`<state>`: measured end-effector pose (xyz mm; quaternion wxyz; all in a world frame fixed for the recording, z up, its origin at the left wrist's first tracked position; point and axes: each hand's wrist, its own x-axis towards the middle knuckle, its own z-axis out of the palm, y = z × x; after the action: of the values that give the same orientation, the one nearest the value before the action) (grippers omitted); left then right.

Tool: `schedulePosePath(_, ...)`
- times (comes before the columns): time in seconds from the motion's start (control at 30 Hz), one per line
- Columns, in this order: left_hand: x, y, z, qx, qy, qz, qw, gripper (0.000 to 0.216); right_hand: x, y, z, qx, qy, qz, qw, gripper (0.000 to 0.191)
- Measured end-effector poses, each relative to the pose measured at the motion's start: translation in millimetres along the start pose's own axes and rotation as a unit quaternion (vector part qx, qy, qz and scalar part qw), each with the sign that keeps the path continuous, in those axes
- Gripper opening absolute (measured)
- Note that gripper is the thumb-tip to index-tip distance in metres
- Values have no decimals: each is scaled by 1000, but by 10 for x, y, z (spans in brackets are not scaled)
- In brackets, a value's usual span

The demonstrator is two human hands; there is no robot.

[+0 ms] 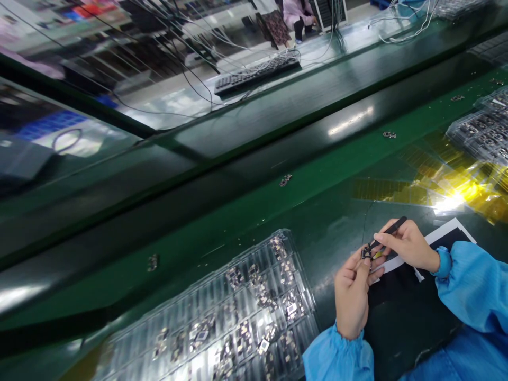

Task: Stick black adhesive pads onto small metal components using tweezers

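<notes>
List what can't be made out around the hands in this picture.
- Head view: small dark component in the left hand, too small for detail.
- Thin black tweezers in the right hand: tips too small.
- Clear plastic parts tray: cut off by the bottom edge.
- White-and-black sheet: partly hidden by the hands.

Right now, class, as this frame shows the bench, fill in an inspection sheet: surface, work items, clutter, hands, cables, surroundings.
Surface: dark green bench, glossy, with glare.
Work items: small component pinched in left hand; black tweezers in right hand, tips at the component.
Clutter: clear tray of parts by the left hand; stacked trays; yellow film strips; loose parts on the bench; white-edged card.
Cables: loose wires behind a keyboard.
Surroundings: a seated person, far off.
</notes>
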<state>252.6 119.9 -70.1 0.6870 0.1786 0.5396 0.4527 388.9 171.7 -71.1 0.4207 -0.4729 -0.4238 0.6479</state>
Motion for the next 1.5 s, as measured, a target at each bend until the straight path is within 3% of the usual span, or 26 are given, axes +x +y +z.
schedulePosePath(0.57,12,-81,-3,19,19,33,999,30,-54,-20,18,-22,-5,-33,999,26)
schedulePosePath(0.7,-2,-102,1,17,24,50,998,29,-115,-32,18,-88,-10,-82,993,19)
schedulePosePath(0.9,11,-95,7,2,34,56,998,27,-186,-54,-7,-189,-4,-234,954,10)
schedulePosePath(1.1,-42,-83,36,-3,46,50,998,31,-204,-90,-34,-182,-2,-233,955,11)
schedulePosePath(1.2,-175,40,5,11,56,45,997,34,-199,-86,-71,-177,30,-215,960,12)
schedulePosePath(1.3,-156,322,-55,54,85,75,992,38,-177,-56,-114,-158,76,-193,965,13)
schedulePosePath(1.4,232,723,-114,149,133,134,971,31,-158,-21,-139,-130,78,-179,972,15)
schedulePosePath(1.5,883,1115,-206,244,177,147,942,26,-157,6,-143,-129,72,-167,975,17)
